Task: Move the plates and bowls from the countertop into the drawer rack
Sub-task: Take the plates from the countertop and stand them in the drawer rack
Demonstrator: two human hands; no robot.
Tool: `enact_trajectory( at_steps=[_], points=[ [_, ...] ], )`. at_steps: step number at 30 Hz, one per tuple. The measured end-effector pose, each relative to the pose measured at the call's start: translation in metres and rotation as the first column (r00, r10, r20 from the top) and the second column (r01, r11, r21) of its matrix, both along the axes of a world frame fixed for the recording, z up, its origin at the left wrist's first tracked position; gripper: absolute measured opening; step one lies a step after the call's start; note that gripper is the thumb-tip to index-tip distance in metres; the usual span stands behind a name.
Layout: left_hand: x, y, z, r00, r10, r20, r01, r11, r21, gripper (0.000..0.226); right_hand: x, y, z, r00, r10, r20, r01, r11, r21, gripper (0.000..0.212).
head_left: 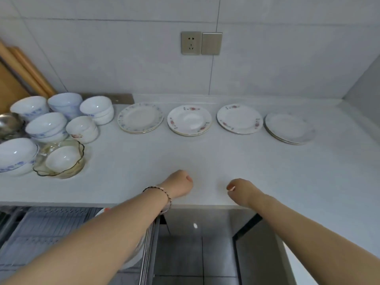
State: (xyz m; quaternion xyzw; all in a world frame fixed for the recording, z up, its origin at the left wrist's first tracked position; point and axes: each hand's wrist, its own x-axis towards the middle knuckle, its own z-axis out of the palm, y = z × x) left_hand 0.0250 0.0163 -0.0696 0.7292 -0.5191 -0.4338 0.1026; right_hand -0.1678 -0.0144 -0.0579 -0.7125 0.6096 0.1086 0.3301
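Plates (189, 120) well beyond curled fingers (188, 178)

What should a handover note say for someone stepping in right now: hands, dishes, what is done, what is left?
Left hand: fingers curled, holding nothing, over the countertop.
Right hand: the same, beside it.
Four plate stacks sit in a row along the back of the countertop. The bowls cluster at its left end, one of them inside a glass bowl.
The drawer rack is pulled out below, at left. One white dish seems to be in it, mostly hidden by the left forearm.
Left to do: nearly everything, plates and bowls alike.
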Motion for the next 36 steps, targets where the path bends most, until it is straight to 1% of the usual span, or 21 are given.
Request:
enact_trajectory(
  at_steps=[4,6,8,13,14,15,16,17,18,19,21,23,24,26,27,29,33,36],
  points=[
    [-0.007,-0.035,0.019,0.995,0.102,-0.019,-0.102,0.994,-0.040,0.010,-0.008,-0.043,0.021,0.999,-0.026,0.036,0.028,0.998,-0.055,0.038],
    [-0.003,-0.053,0.019,0.987,0.160,-0.027,-0.161,0.986,-0.038,0.017,-0.006,-0.063,0.023,0.996,-0.050,0.073,0.055,0.997,-0.063,0.036],
    [0.003,-0.070,0.012,0.973,0.227,-0.044,-0.228,0.974,-0.015,0.025,-0.001,-0.083,0.020,0.994,-0.063,0.090,0.069,0.995,-0.066,0.034],
    [0.032,-0.132,-0.014,0.941,0.331,-0.073,-0.331,0.944,0.019,0.026,0.021,-0.147,-0.005,0.985,-0.133,0.108,0.136,0.990,-0.029,0.036],
    [0.040,-0.148,-0.020,0.930,0.359,-0.080,-0.359,0.933,0.024,0.023,0.027,-0.163,-0.012,0.980,-0.162,0.118,0.164,0.986,-0.010,0.036],
    [0.049,-0.164,-0.025,0.916,0.389,-0.094,-0.387,0.921,0.037,0.014,0.034,-0.180,-0.019,0.971,-0.198,0.133,0.198,0.980,0.016,0.037],
    [0.060,-0.181,-0.033,0.897,0.429,-0.110,-0.426,0.903,0.045,0.012,0.042,-0.197,-0.025,0.960,-0.241,0.145,0.238,0.971,0.039,0.037],
    [0.070,-0.199,-0.041,0.885,0.451,-0.121,-0.446,0.893,0.062,0.028,0.051,-0.215,-0.032,0.949,-0.279,0.147,0.275,0.960,0.047,0.038],
    [0.079,-0.216,-0.046,0.876,0.463,-0.133,-0.457,0.886,0.072,0.039,0.060,-0.232,-0.037,0.945,-0.301,0.132,0.298,0.954,0.044,0.040],
    [0.087,-0.232,-0.051,0.873,0.465,-0.146,-0.463,0.885,0.054,0.041,0.070,-0.249,-0.042,0.944,-0.313,0.107,0.311,0.950,0.035,0.042],
    [0.102,-0.262,-0.060,0.837,0.520,-0.173,-0.525,0.851,0.016,0.033,0.092,-0.284,-0.053,0.930,-0.352,0.101,0.351,0.936,0.029,0.048],
    [0.115,-0.290,-0.072,0.765,0.599,-0.238,-0.610,0.792,0.030,0.017,0.114,-0.316,-0.067,0.881,-0.440,0.175,0.435,0.898,0.071,0.052],
    [0.121,-0.301,-0.080,0.721,0.636,-0.273,-0.645,0.761,0.069,0.017,0.123,-0.330,-0.073,0.838,-0.497,0.225,0.489,0.867,0.094,0.050],
    [0.132,-0.320,-0.096,0.644,0.695,-0.318,-0.693,0.707,0.140,0.029,0.136,-0.353,-0.086,0.752,-0.583,0.307,0.574,0.808,0.130,0.045],
    [0.136,-0.326,-0.104,0.634,0.700,-0.329,-0.698,0.701,0.146,0.035,0.140,-0.362,-0.093,0.722,-0.610,0.327,0.598,0.788,0.148,0.043],
    [0.141,-0.333,-0.116,0.656,0.689,-0.308,-0.690,0.713,0.124,0.037,0.144,-0.373,-0.101,0.691,-0.638,0.339,0.622,0.764,0.171,0.041],
    [0.143,-0.328,-0.122,0.677,0.686,-0.266,-0.678,0.722,0.138,0.028,0.140,-0.366,-0.107,0.641,-0.672,0.371,0.642,0.734,0.222,0.041],
    [0.136,-0.316,-0.119,0.702,0.673,-0.231,-0.658,0.738,0.149,0.010,0.126,-0.347,-0.107,0.596,-0.701,0.391,0.664,0.704,0.251,0.038]
  ],
)
